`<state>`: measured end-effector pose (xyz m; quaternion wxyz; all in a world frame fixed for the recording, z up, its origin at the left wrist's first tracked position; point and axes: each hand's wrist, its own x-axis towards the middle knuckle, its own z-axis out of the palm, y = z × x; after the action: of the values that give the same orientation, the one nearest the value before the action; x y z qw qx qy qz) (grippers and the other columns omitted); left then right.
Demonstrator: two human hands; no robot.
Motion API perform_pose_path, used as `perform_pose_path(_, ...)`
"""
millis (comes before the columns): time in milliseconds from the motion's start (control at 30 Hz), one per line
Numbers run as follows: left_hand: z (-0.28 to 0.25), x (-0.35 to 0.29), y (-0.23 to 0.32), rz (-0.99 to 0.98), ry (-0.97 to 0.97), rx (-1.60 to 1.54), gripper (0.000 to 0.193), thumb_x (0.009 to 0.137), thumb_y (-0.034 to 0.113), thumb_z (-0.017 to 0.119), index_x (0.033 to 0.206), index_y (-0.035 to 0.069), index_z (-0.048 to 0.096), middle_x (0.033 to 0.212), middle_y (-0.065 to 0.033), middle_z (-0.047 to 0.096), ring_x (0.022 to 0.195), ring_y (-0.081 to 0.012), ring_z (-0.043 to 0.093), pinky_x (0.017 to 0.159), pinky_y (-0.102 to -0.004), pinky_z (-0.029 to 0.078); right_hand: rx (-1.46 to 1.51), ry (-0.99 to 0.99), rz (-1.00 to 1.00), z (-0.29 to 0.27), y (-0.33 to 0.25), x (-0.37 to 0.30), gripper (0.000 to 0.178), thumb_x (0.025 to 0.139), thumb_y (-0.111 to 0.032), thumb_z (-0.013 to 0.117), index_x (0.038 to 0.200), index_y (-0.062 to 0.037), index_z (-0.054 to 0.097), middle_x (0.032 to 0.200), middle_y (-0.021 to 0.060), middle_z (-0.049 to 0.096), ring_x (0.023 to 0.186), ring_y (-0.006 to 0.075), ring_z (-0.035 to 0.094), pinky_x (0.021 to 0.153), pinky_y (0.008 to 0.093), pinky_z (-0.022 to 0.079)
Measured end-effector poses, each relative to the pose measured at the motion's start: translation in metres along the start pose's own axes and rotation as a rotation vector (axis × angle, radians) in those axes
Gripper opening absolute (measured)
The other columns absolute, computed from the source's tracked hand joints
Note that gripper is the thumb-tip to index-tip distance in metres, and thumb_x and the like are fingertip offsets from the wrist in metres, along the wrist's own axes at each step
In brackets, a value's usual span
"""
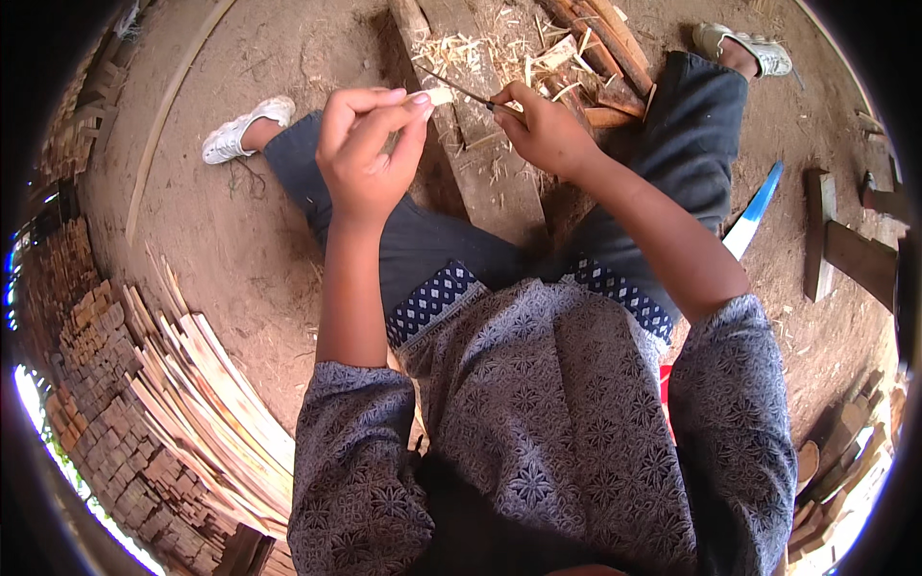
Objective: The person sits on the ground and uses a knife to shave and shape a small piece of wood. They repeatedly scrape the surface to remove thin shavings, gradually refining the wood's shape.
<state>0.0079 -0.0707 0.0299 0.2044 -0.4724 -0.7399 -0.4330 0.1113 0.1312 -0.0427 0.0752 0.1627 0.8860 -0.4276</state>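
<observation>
Left hand (363, 154) raised, fingers pinched tight on a small pale wood piece (439, 96) held at the fingertips. Right hand (545, 130) curled closed around a thin knife (459, 89); blade tip meets the wood piece. Both hands close together, above a flat plank (490, 182) lying between the legs. Shavings (499, 48) scattered at the plank's far end, beside reddish sticks (605, 48). Stacked pale wood strips (202, 384) at left. A blue-and-white strip (754, 216) lies on the dirt at right.
</observation>
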Motion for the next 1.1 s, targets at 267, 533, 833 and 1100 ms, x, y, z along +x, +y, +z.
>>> perform_pose_path(267,0.003,0.003,0.003,-0.012,-0.024,-0.033,0.023,0.075,-0.007,0.084,0.093,0.006,0.078,0.097,-0.0059,0.064,0.087,-0.0183,0.071,0.07,-0.0268,0.059,-0.042,0.015,-0.024,0.034,0.054,-0.003,0.029,0.102,-0.03,0.062,0.12,-0.0084,0.057,0.098,0.0252,0.072,0.078,0.0343,0.071,0.075,0.043,0.055)
perform_pose_path(533,-0.006,-0.004,-0.002,-0.03,-0.018,0.036,0.023,0.075,-0.007,0.084,0.093,0.006,0.078,0.096,-0.0063,0.065,0.086,-0.0186,0.07,0.069,-0.028,0.058,0.54,-0.122,0.21,-0.002,0.024,0.0,0.038,0.1,-0.041,0.062,0.124,-0.0111,0.063,0.084,0.0095,0.075,0.074,0.0173,0.068,0.073,0.0359,0.052)
perform_pose_path(833,-0.005,-0.002,0.001,-0.047,-0.026,-0.033,0.02,0.076,-0.007,0.083,0.091,0.005,0.077,0.096,-0.0063,0.064,0.086,-0.017,0.07,0.07,-0.0269,0.058,0.881,0.321,-0.015,0.039,0.041,0.003,0.026,0.097,-0.029,0.076,0.101,-0.005,0.066,0.075,0.0004,0.067,0.066,0.0047,0.059,0.058,0.0239,0.046)
perform_pose_path(1100,-0.009,-0.006,0.0,-0.055,-0.004,0.013,0.022,0.074,-0.007,0.084,0.091,0.006,0.078,0.095,-0.0058,0.063,0.086,-0.0183,0.07,0.069,-0.0273,0.058,0.895,0.284,0.062,0.042,0.035,0.01,0.015,0.1,-0.019,0.066,0.102,-0.0048,0.072,0.079,0.0001,0.069,0.067,0.0067,0.062,0.055,0.0245,0.047)
